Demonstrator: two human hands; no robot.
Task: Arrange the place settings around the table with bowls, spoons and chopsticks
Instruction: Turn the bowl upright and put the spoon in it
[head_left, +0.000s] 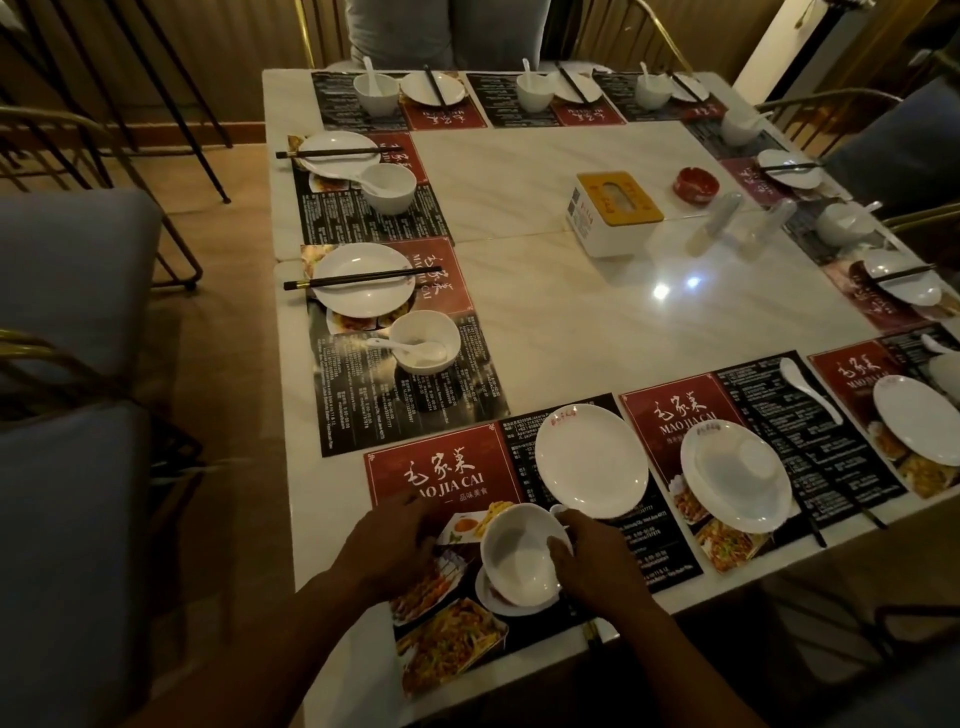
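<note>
Head view: the right grip (592, 561) clasps a round white ceramic bowl (519, 556), tilted above the nearest red-and-black paper placemat (441, 478), probably to seat it there; the left grip (387, 540) lies released, apparently steadying that mat.

Red placemat panel (441, 480): "MAO JIA CAI"; same on neighbouring placemat (675, 410).

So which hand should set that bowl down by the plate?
Probably right. The right hand grips the bowl by its rim, tilted over the near mat. The left hand rests on the mat beside it, apart from the bowl, holding nothing.
</note>
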